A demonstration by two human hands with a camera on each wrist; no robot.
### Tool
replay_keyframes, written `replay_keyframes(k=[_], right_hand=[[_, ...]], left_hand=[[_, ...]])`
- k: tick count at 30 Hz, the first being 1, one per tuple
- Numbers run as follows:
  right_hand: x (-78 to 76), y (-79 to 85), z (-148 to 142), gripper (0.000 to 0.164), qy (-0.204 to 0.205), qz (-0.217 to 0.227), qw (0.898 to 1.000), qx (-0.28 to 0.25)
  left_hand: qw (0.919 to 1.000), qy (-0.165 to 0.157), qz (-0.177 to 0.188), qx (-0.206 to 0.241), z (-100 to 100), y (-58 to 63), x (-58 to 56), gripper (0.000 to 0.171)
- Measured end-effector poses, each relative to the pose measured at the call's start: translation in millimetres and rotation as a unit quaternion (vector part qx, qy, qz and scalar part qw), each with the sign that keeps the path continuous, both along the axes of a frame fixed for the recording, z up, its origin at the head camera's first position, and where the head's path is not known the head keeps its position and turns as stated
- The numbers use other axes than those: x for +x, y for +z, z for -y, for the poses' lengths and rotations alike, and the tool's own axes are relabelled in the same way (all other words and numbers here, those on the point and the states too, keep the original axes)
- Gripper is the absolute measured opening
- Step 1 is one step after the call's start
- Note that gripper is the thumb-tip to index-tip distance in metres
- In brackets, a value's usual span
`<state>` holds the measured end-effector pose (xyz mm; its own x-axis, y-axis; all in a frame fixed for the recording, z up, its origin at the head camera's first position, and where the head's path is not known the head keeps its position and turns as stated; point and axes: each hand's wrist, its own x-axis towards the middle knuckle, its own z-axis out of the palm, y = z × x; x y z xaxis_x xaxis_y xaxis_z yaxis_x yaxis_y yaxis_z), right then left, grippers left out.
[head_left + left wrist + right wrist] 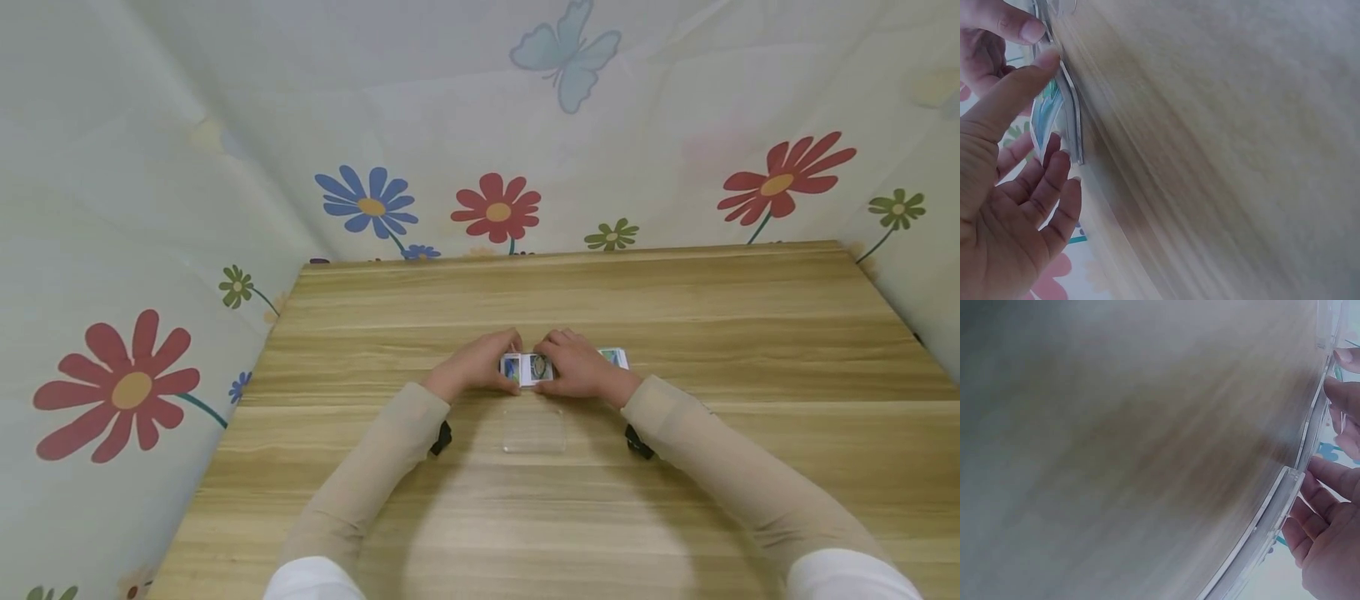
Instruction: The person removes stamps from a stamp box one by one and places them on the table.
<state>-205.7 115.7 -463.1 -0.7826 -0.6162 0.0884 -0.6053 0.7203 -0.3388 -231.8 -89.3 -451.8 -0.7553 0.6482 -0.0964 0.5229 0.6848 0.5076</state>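
Note:
Two small printed cards lie side by side between my hands in the head view, one with a blue picture [512, 369], the other with a dark round picture [537, 367]. My left hand [478, 363] holds the left card at its edges, thumb near and fingers far. In the left wrist view this colourful card [1047, 119] is tilted beside a clear plastic edge [1074, 125]. My right hand [577, 365] spans the right card, its thumb and index finger at opposite edges. From the right wrist, my right fingers [1325, 512] sit beside a clear plastic case [1254, 531].
A clear plastic tray or lid [533, 432] lies on the wood-grain table [600, 517] just in front of the hands. More printed cards [613, 357] show beyond the right wrist. A flower-print curtain [420, 125] stands behind and beside the table.

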Motion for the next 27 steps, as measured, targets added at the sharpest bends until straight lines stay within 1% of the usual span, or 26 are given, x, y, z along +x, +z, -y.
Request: replay_keyframes(k=[3,5,7,9,14,21,25,27], right_hand=[[-0.4,-1.6,0,0.054,0.000,-0.001,1.000,0.002],[-0.6,-2.4,0,0.055,-0.001,-0.002,1.000,0.002],[-0.6,-2.4,1,0.055,-0.001,-0.002,1.000,0.005],[-0.6,-2.3,1,0.055,-0.003,-0.001,1.000,0.009],[-1.1,-1.4,1,0.057,-0.008,0.005,1.000,0.014],[-1.6,-1.5,2,0.059,-0.011,0.012,1.000,0.021],[-1.9,-1.5,1,0.059,-0.011,0.012,1.000,0.018],[-1.9,-1.2,1,0.058,-0.010,0.010,1.000,0.016]], left_hand=[[0.9998,0.000,0.015,0.013,2,-3.5,-1.8,0.056],[0.9994,0.001,0.026,0.022,2,-5.6,-3.3,0.051],[0.9992,0.003,0.032,0.025,3,-6.5,-4.8,0.045],[0.9992,0.004,0.030,0.025,4,-7.4,-6.6,0.036],[0.9985,0.009,0.029,0.046,7,-6.7,-8.8,0.017],[0.9965,0.030,0.034,0.071,14,-2.8,-6.5,0.013],[0.9948,0.028,0.029,0.094,19,-0.5,-6.2,0.011],[0.9935,0.030,0.034,0.104,21,0.0,-6.9,0.010]])
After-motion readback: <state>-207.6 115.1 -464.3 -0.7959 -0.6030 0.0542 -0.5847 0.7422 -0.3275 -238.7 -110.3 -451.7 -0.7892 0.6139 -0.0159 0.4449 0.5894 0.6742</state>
